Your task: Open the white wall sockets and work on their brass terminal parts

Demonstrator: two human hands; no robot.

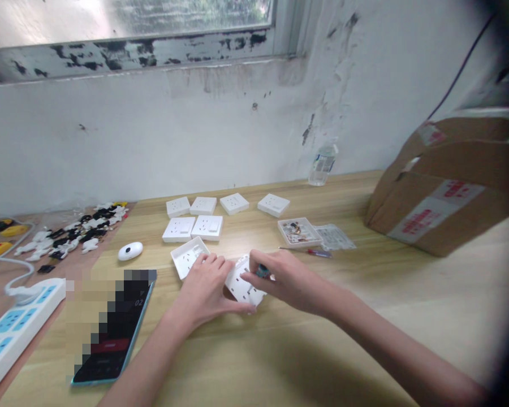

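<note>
Head view: left hand (207,288) grips white socket plate (238,284), thumb at near edge; right hand (288,280) grips teal-handled tool (263,271); tabletop (385,277) spreads rightward.

six closed sockets (207,227), one bottle (323,164), one phone (119,334)

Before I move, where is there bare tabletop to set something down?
Bare tabletop lies between the right forearm and the cardboard box, and between the two forearms. Crowded: beyond the left hand, with white sockets, and far left, with phone, power strip and loose parts.
</note>
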